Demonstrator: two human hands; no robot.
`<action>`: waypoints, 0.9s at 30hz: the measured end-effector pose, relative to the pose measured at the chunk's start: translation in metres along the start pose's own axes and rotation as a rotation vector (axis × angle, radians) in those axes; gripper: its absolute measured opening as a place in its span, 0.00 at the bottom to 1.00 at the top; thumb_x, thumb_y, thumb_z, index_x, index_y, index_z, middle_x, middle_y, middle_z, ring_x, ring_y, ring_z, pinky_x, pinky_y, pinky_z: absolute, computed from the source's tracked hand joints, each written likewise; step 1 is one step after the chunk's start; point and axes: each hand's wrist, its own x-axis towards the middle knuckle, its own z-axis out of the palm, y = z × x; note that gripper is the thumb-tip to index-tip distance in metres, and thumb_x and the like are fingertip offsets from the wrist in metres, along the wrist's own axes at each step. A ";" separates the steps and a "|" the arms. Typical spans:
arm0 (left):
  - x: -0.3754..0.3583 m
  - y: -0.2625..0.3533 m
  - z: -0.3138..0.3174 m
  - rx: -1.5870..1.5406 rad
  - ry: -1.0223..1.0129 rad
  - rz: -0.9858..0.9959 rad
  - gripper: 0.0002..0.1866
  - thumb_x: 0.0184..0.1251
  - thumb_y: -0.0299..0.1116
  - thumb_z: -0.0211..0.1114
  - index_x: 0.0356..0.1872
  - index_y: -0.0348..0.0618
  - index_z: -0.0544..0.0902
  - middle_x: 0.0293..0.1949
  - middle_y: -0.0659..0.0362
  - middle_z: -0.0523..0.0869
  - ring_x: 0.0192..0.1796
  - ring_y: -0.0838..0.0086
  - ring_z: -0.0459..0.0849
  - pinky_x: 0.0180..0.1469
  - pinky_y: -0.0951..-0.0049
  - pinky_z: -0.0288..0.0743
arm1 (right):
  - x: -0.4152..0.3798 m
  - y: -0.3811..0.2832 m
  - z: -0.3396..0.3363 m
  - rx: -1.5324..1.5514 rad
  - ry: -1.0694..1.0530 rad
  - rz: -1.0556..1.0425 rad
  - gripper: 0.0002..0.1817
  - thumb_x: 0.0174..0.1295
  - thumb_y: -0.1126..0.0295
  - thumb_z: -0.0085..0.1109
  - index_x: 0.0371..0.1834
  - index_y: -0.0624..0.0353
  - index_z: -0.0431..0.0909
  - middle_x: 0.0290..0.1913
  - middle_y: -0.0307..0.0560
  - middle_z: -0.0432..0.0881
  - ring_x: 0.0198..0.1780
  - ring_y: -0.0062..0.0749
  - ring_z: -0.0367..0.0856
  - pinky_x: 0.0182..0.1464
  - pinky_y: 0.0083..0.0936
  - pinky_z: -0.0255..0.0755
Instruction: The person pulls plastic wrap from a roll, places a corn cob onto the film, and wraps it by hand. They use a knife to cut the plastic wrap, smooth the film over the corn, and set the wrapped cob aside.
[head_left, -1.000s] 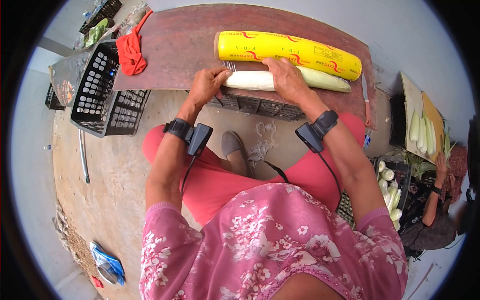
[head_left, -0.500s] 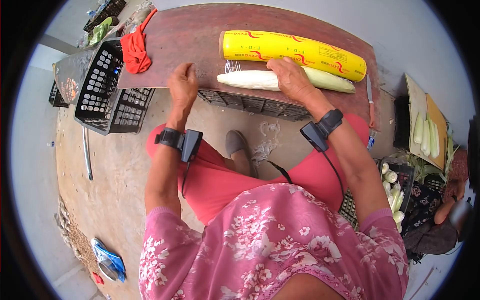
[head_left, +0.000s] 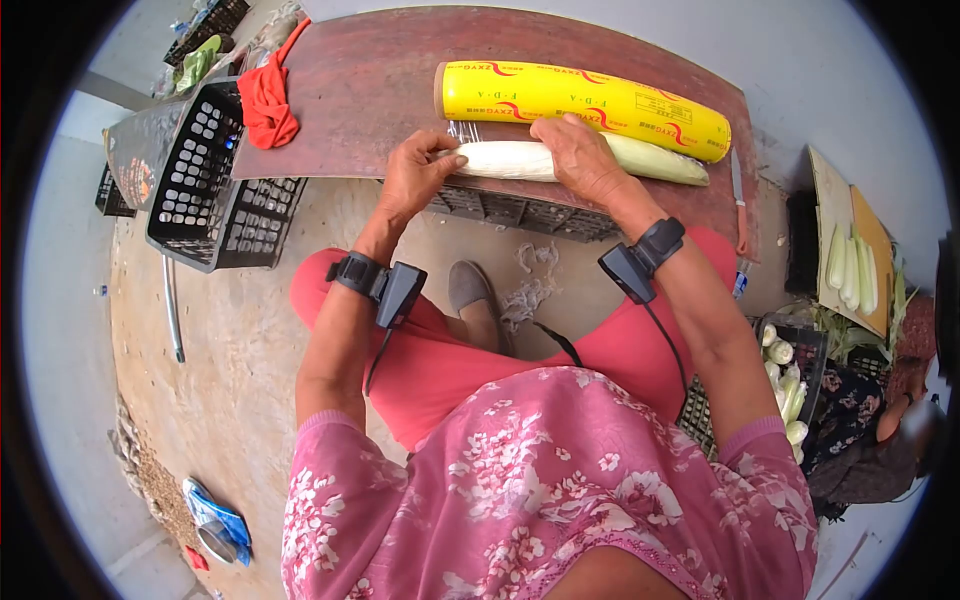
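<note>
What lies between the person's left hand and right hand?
The head view shows part of the pale vegetable between the left hand and right hand, over the red-brown tabletop.

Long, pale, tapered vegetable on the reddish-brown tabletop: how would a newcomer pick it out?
Find the reddish-brown tabletop, then its thick yellow printed roll. Alongside, nearer the wearer, lies the vegetable, left hand at its tip, right hand across its middle. Unlike the roll, it is slim, unprinted, whitish turning pale green.

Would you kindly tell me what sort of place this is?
Probably a vegetable-packing room: a yellow cylindrical roll of plastic film lies on the reddish-brown table, and a black plastic crate holds pale, elongated vegetables.
</note>
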 end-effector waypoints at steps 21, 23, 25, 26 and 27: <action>-0.005 0.019 -0.014 0.599 0.136 0.518 0.02 0.65 0.25 0.61 0.36 0.40 0.79 0.36 0.51 0.84 0.42 0.53 0.81 0.46 0.56 0.74 | 0.003 0.005 -0.001 -0.077 -0.052 -0.124 0.03 0.59 0.76 0.50 0.35 0.56 0.71 0.35 0.48 0.77 0.42 0.47 0.76 0.46 0.39 0.72; -0.003 0.018 -0.016 0.693 0.063 0.464 0.03 0.65 0.26 0.59 0.37 0.42 0.80 0.38 0.51 0.84 0.44 0.53 0.81 0.48 0.55 0.74 | 0.003 0.007 -0.001 -0.086 -0.051 -0.148 0.04 0.59 0.76 0.50 0.35 0.56 0.71 0.34 0.48 0.77 0.42 0.46 0.76 0.46 0.39 0.72; 0.001 0.012 -0.016 0.695 0.073 0.473 0.04 0.66 0.26 0.59 0.39 0.42 0.81 0.38 0.50 0.84 0.43 0.52 0.81 0.47 0.57 0.74 | 0.003 0.009 0.000 -0.088 -0.048 -0.164 0.04 0.58 0.76 0.51 0.36 0.56 0.71 0.34 0.47 0.77 0.42 0.45 0.76 0.46 0.39 0.72; 0.004 0.005 -0.014 0.649 0.118 0.509 0.05 0.66 0.26 0.60 0.40 0.42 0.81 0.38 0.49 0.84 0.41 0.50 0.81 0.44 0.59 0.75 | 0.002 0.009 0.001 -0.086 -0.045 -0.168 0.04 0.58 0.76 0.51 0.36 0.56 0.71 0.34 0.47 0.77 0.42 0.45 0.76 0.46 0.39 0.72; 0.005 0.003 -0.012 0.603 0.163 0.544 0.05 0.67 0.26 0.60 0.41 0.41 0.82 0.37 0.49 0.84 0.39 0.49 0.81 0.42 0.61 0.76 | 0.002 0.010 0.001 -0.083 -0.043 -0.172 0.04 0.58 0.77 0.51 0.36 0.56 0.71 0.34 0.47 0.77 0.42 0.45 0.76 0.46 0.39 0.72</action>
